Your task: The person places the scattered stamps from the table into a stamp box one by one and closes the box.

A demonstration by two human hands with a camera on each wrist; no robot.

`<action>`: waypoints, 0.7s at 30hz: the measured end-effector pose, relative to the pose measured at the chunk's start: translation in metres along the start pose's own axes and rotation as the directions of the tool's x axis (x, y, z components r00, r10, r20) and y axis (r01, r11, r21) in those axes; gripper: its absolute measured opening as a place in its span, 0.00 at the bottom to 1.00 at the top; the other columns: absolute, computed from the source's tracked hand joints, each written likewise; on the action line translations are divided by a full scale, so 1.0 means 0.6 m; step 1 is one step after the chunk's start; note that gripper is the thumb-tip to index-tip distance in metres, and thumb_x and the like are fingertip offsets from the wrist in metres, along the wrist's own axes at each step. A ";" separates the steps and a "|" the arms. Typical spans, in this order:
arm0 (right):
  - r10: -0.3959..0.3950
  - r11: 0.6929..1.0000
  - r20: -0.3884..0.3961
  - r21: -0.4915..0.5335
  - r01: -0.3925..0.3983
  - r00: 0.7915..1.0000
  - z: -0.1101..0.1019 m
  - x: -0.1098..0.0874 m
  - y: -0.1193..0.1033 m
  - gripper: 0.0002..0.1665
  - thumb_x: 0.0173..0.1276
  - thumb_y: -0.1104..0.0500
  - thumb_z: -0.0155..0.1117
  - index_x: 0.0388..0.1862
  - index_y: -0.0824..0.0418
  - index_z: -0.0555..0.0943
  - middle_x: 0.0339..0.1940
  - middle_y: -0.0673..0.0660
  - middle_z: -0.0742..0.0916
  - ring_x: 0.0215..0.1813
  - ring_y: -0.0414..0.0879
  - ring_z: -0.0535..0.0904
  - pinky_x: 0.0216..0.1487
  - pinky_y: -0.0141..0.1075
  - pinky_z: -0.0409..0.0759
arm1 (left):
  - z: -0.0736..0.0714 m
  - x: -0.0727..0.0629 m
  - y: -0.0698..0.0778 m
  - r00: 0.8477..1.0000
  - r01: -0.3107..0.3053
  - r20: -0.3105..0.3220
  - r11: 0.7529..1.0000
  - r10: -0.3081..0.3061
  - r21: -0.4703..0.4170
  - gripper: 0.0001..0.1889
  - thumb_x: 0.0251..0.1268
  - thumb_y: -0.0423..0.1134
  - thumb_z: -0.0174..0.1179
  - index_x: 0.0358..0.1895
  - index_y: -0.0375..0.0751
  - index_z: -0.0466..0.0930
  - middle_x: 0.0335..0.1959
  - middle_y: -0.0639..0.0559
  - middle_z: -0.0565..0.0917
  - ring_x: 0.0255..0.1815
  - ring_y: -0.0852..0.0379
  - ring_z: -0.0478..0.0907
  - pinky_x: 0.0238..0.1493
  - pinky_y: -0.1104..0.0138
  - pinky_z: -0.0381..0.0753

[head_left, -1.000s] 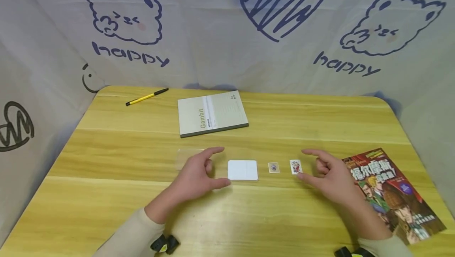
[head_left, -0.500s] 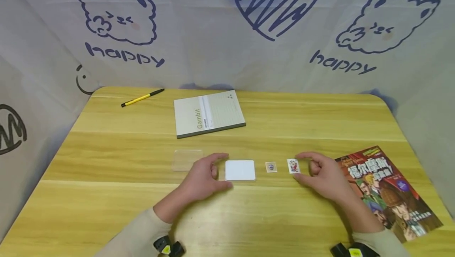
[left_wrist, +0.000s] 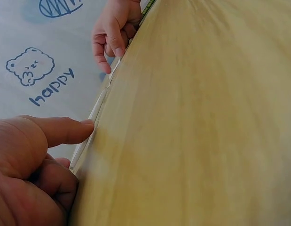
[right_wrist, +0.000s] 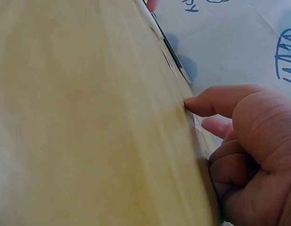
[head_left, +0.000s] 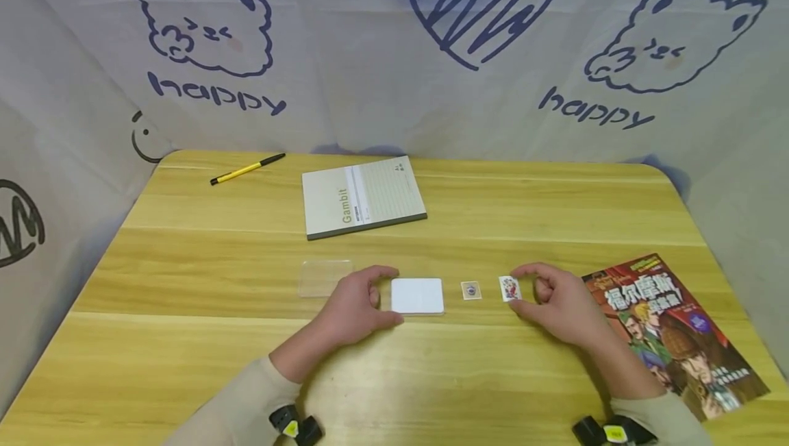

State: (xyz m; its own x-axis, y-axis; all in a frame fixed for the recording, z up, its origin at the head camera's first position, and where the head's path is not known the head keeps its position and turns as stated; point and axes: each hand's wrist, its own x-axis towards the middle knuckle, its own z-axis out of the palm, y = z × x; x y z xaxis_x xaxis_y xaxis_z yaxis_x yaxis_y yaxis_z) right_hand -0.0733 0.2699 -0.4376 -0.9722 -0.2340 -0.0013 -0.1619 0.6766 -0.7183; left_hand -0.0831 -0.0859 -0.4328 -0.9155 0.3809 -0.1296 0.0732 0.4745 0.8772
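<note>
A flat white box (head_left: 417,296) with a thin clear rim lies on the wooden table. My left hand (head_left: 354,305) holds its left end, index finger at the far edge and thumb at the near edge. In the left wrist view, the left thumb lies along the side of the box (left_wrist: 91,129). My right hand (head_left: 557,302) pinches a small colourful picture card (head_left: 509,288) by its far and near edges. Between the hands lies a small tan square card (head_left: 471,290) with a dark round print. A clear plastic lid (head_left: 320,278) lies left of the box, partly behind my left hand.
A Gambit notebook (head_left: 364,197) lies farther back, with a yellow and black pen (head_left: 246,170) to its left. A red comic-style magazine (head_left: 684,336) lies at the right, partly under my right forearm. White printed cloth (head_left: 394,110) hangs behind the table.
Both hands have come in from wider, more open spreads, thumbs and index fingers now at the edges of the white box and the picture card. The head view has shifted slightly.
</note>
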 end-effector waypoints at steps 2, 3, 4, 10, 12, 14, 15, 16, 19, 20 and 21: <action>-0.007 1.000 0.010 -0.005 0.007 1.000 -0.001 0.001 -0.001 0.20 0.62 0.53 0.76 0.52 0.54 0.83 0.15 0.44 0.61 0.18 0.38 0.54 0.35 0.39 0.68 | 0.000 0.001 0.001 1.000 0.004 0.002 1.000 -0.004 0.000 0.34 0.47 0.31 0.79 0.62 0.34 0.76 0.15 0.57 0.64 0.16 0.62 0.59 0.20 0.68 0.62; -0.012 1.000 0.015 -0.010 0.012 1.000 -0.002 0.002 -0.001 0.20 0.63 0.53 0.76 0.52 0.54 0.83 0.15 0.44 0.61 0.18 0.37 0.54 0.35 0.39 0.68 | 0.000 0.001 0.001 1.000 0.005 0.004 1.000 -0.005 0.001 0.34 0.47 0.31 0.79 0.62 0.34 0.76 0.15 0.57 0.64 0.16 0.62 0.59 0.20 0.69 0.62; -0.015 1.000 0.020 -0.015 0.016 1.000 -0.002 0.002 -0.001 0.20 0.63 0.52 0.76 0.52 0.53 0.83 0.15 0.43 0.61 0.18 0.37 0.54 0.35 0.39 0.68 | 0.000 0.001 0.001 1.000 0.006 0.006 1.000 -0.006 0.001 0.34 0.48 0.31 0.79 0.62 0.34 0.76 0.15 0.57 0.64 0.16 0.62 0.59 0.20 0.69 0.62; -0.013 1.000 0.028 -0.007 0.014 1.000 -0.004 0.005 0.000 0.20 0.63 0.52 0.76 0.52 0.54 0.82 0.15 0.43 0.61 0.18 0.37 0.54 0.35 0.39 0.69 | -0.001 0.001 0.001 1.000 0.005 0.008 1.000 -0.005 -0.002 0.34 0.48 0.31 0.78 0.62 0.34 0.76 0.14 0.57 0.64 0.16 0.62 0.59 0.20 0.69 0.62; -0.009 1.000 0.022 0.006 0.009 1.000 -0.004 0.006 -0.001 0.20 0.62 0.52 0.77 0.51 0.55 0.83 0.15 0.44 0.61 0.18 0.38 0.54 0.35 0.39 0.69 | -0.002 0.001 0.001 1.000 0.002 0.005 1.000 -0.002 -0.001 0.34 0.47 0.31 0.79 0.62 0.34 0.76 0.14 0.57 0.64 0.16 0.62 0.59 0.20 0.69 0.62; -0.004 1.000 0.018 0.018 0.003 1.000 -0.004 0.006 -0.003 0.20 0.62 0.51 0.77 0.50 0.55 0.83 0.15 0.44 0.61 0.17 0.38 0.54 0.35 0.38 0.70 | -0.003 0.001 0.000 1.000 0.004 0.004 1.000 -0.004 -0.006 0.34 0.47 0.31 0.79 0.62 0.34 0.76 0.15 0.57 0.64 0.16 0.62 0.59 0.20 0.69 0.62; 0.000 1.000 0.015 0.021 -0.001 1.000 -0.004 0.005 -0.004 0.20 0.61 0.51 0.77 0.50 0.55 0.83 0.15 0.44 0.61 0.17 0.38 0.55 0.35 0.38 0.70 | -0.003 0.001 0.000 1.000 0.004 0.003 1.000 -0.004 -0.006 0.34 0.47 0.31 0.79 0.62 0.34 0.76 0.15 0.57 0.64 0.16 0.62 0.59 0.20 0.69 0.62; 0.006 1.000 0.014 0.025 -0.007 1.000 -0.004 0.005 -0.005 0.21 0.61 0.50 0.77 0.50 0.55 0.83 0.15 0.45 0.61 0.17 0.38 0.55 0.35 0.38 0.70 | -0.003 0.001 0.000 1.000 0.005 0.004 1.000 -0.005 -0.007 0.34 0.47 0.31 0.79 0.62 0.34 0.76 0.15 0.57 0.64 0.16 0.62 0.59 0.20 0.69 0.62; 0.023 0.999 -0.003 0.037 -0.022 1.000 -0.001 0.003 -0.007 0.22 0.60 0.49 0.78 0.50 0.55 0.83 0.15 0.46 0.61 0.17 0.38 0.55 0.34 0.37 0.70 | -0.004 0.000 0.000 1.000 0.010 0.008 1.000 -0.010 -0.010 0.35 0.47 0.31 0.78 0.62 0.33 0.75 0.15 0.57 0.65 0.16 0.62 0.59 0.20 0.68 0.63; 0.025 0.999 -0.013 0.041 -0.025 1.000 0.000 0.003 -0.008 0.22 0.60 0.49 0.78 0.50 0.55 0.83 0.15 0.46 0.62 0.17 0.38 0.56 0.34 0.37 0.70 | -0.004 0.000 0.001 1.000 0.010 0.009 1.000 -0.010 -0.010 0.35 0.48 0.31 0.78 0.62 0.33 0.75 0.15 0.57 0.65 0.16 0.62 0.59 0.20 0.68 0.63; 0.029 0.998 -0.022 0.052 -0.028 0.999 0.001 0.002 -0.008 0.22 0.60 0.49 0.78 0.50 0.55 0.83 0.15 0.46 0.62 0.17 0.38 0.56 0.33 0.37 0.70 | -0.003 0.000 0.001 1.000 0.010 0.010 1.000 -0.010 -0.009 0.35 0.48 0.31 0.78 0.62 0.33 0.75 0.15 0.57 0.65 0.15 0.62 0.59 0.20 0.68 0.63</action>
State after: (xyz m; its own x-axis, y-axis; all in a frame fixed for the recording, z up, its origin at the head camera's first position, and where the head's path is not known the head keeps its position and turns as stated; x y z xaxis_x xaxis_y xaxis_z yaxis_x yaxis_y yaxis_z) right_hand -0.0735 0.2660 -0.4345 -0.9799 -0.1992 -0.0068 -0.1260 0.6454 -0.7534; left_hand -0.0838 -0.0874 -0.4313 -0.9122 0.3839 -0.1433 0.0599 0.4709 0.8801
